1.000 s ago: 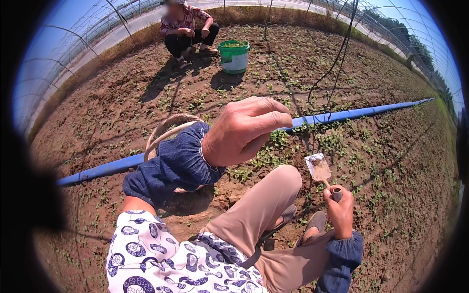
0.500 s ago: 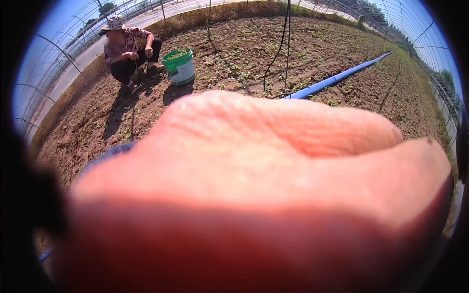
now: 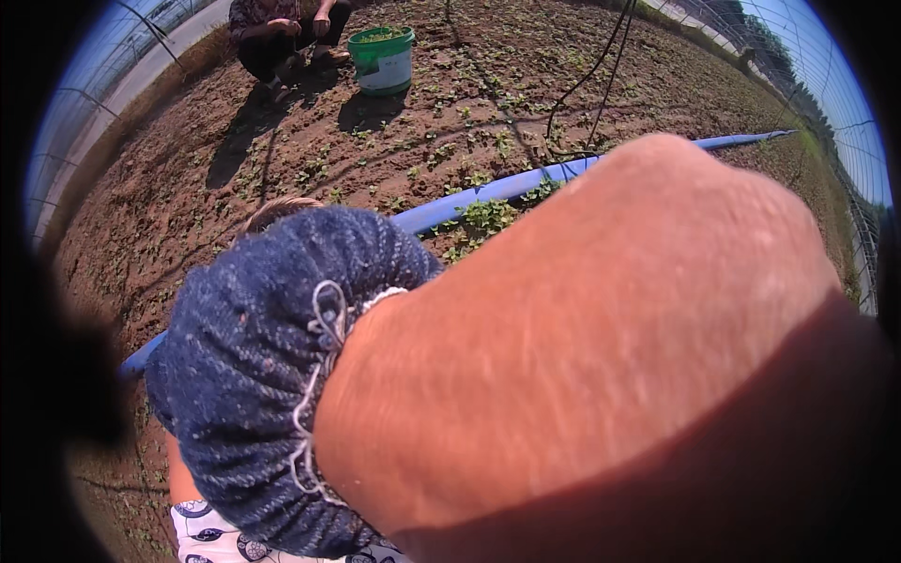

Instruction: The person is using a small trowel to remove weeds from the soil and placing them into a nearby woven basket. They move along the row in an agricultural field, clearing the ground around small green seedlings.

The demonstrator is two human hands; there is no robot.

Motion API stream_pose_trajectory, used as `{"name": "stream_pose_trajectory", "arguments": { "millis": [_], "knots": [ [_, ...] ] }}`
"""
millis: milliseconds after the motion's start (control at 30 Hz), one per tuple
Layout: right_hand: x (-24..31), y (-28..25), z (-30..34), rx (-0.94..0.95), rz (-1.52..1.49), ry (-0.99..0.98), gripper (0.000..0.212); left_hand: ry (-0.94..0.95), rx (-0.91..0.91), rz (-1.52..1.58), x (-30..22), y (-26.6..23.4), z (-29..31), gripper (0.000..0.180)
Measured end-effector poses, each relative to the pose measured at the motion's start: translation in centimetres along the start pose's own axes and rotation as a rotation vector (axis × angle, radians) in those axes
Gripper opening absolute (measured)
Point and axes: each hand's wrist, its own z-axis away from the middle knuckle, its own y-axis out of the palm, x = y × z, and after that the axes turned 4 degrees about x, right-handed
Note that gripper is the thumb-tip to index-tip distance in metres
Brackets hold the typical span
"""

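Observation:
My left hand (image 3: 648, 253) and wrist fill the right and middle of the head view, very close and bent at the wrist. Its fingers are out of sight, so whether it is open or closed does not show. A gathered dark blue denim sleeve cuff (image 3: 272, 375), tied with thin white string, sits around the forearm. Behind the cuff's upper edge a bit of a straw-coloured stranded thing (image 3: 282, 208) shows. My right hand is not seen. Below the cuff lies white cloth with a dark pattern (image 3: 211, 535), beside a strip of bare skin.
A blue pipe (image 3: 488, 192) crosses the soil with low green seedlings. Farther off, another person (image 3: 277, 33) squats beside a green and white bucket (image 3: 382, 66) of greens. Black cords (image 3: 601, 70) hang at the upper middle. Hoop frames (image 3: 826, 84) curve along the right.
My left hand has shifted so its fingers left view, and the cuff and forearm have come in. The view has tipped down, so the person and bucket sit higher.

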Motion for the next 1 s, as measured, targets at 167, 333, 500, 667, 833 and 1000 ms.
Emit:
{"name": "stream_pose_trajectory", "arguments": {
  "millis": [167,333,500,667,833,1000],
  "knots": [
    [0.1,0.2,1.5,-0.016,-0.073,0.118,0.012,-0.11,0.132,0.061,1.0,-1.5,1.3,0.024],
    [-1.4,-1.0,1.7,-0.06,-0.008,0.184,0.014,-0.687,-0.046,0.3,4.7,4.3,11.4,0.024],
    [-0.5,0.7,-0.8,0.008,-0.021,0.173,0.013,-1.347,-0.019,0.526,5.6,5.9,21.2,0.026],
    [-2.5,4.3,-5.1,0.143,0.091,0.153,0.015,-1.376,0.284,0.339,3.6,9.5,31.6,0.021],
    [-4.9,8.1,-9.6,0.231,0.358,0.138,0.014,-1.221,0.43,0.364,3.6,16.3,33.7,0.021],
    [-8.3,13.5,-15.7,0.29,0.364,0.1,0.023,-1.321,0.714,0.543,7.4,25.0,34.4,0.018]
  ]
}}
